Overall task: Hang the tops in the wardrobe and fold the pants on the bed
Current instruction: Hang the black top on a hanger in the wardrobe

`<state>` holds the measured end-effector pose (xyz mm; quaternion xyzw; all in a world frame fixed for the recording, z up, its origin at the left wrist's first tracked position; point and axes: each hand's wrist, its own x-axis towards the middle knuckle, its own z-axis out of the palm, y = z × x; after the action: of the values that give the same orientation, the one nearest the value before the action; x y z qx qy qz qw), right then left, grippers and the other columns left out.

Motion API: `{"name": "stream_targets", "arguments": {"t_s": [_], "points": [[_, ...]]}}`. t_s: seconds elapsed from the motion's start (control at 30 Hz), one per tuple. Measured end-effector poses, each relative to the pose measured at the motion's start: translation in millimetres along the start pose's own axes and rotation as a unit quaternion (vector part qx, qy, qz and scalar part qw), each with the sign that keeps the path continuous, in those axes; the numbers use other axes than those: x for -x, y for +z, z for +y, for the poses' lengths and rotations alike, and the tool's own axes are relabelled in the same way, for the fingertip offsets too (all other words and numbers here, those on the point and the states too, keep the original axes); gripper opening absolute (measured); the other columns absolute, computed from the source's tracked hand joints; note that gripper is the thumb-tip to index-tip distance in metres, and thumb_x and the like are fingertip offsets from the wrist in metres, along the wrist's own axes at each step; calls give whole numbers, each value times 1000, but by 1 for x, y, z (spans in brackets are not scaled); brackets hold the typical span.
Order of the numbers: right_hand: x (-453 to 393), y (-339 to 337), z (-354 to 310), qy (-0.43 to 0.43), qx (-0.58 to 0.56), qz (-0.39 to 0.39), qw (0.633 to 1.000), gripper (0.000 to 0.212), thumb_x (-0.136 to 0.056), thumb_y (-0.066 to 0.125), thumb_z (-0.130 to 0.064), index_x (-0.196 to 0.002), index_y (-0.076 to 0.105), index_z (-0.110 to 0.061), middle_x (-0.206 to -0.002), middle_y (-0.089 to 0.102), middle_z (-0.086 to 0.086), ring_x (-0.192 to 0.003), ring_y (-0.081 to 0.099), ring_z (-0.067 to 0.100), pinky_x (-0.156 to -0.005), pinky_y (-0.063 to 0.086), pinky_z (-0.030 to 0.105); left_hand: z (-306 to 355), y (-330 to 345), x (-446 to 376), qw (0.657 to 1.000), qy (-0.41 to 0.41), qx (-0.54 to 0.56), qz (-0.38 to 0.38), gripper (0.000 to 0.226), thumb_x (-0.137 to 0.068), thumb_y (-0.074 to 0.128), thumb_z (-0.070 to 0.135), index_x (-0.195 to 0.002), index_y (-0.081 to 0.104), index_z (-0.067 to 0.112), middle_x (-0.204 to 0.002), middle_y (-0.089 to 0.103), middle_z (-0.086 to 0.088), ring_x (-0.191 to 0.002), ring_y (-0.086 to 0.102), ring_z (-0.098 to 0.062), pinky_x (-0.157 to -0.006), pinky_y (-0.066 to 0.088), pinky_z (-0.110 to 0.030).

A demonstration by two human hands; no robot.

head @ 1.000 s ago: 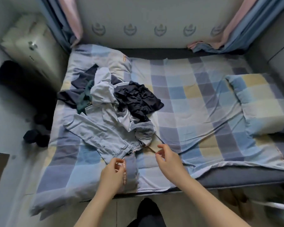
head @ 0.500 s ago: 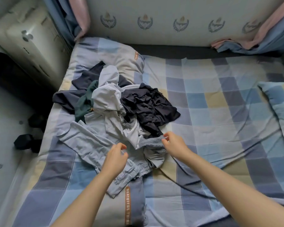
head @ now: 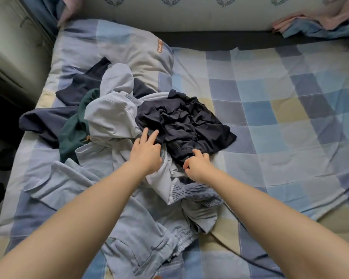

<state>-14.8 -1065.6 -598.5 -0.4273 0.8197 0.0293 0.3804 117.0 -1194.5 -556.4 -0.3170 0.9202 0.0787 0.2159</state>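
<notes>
A heap of clothes lies on the left half of the checked bed (head: 270, 137). A crumpled dark navy garment (head: 187, 121) sits on top at the middle. Left of it are a pale grey top (head: 111, 115), a green garment (head: 73, 133) and a dark garment (head: 48, 121). Light blue pants (head: 117, 208) with an elastic waist spread toward the near edge. My left hand (head: 146, 152) rests on the pale cloth, two fingers stretched onto the navy garment's left edge. My right hand (head: 197, 165) curls at the navy garment's near edge, fingertips pinching there; the grip itself is not clear.
A checked pillow (head: 117, 45) lies at the bed's far left under the heap. A white cabinet (head: 10, 47) stands left of the bed. Pink and blue curtains (head: 318, 23) bunch at the far right. The bed's right half holds only the sheet.
The camera has come closer over the bed. Both hands have moved forward from the near end of the pile up to the dark navy garment.
</notes>
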Motion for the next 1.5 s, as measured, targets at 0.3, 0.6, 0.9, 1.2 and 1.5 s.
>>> {"name": "stream_targets", "arguments": {"t_s": [0.3,0.6,0.9,1.2,1.5], "points": [[29,2,13,41,-325,118,937,11,-85,61,-23,-96,60,-24,-102,64,0,-96,60,25,-79,51,34,-16,6,-4,997,2,-1,75,15,-89,54,4,-96,42,11,-100,61,-14,-93,58,-35,-83,46,-43],[163,-48,25,50,-461,207,861,28,-82,67,-11,-93,44,-24,-90,57,5,-71,54,22,-59,45,32,6,-75,97,927,-20,315,204,16,-93,62,34,-99,67,19,-89,71,-5,-87,62,-31,-72,47,-39],[357,-90,2,-20,-368,294,882,21,-79,62,-3,-83,65,-23,-76,64,-15,-73,59,3,-61,44,17,53,-232,234,849,96,445,270,13,-95,62,27,-91,72,20,-79,66,15,-86,64,-19,-78,49,-38],[486,-104,-22,-11,-281,208,937,19,-86,60,-12,-89,63,-31,-103,64,-8,-97,59,7,-85,47,18,122,-380,359,754,222,576,224,24,-93,65,22,-76,64,5,-65,53,-2,-63,48,-13,-58,38,-32],[539,-111,-34,38,-411,331,849,28,-85,60,-6,-82,50,-33,-78,57,-17,-73,56,0,-70,44,16,175,-425,413,699,304,626,165,28,-92,65,21,-84,60,-6,-70,50,-10,-62,53,-18,-54,45,-33]]}}
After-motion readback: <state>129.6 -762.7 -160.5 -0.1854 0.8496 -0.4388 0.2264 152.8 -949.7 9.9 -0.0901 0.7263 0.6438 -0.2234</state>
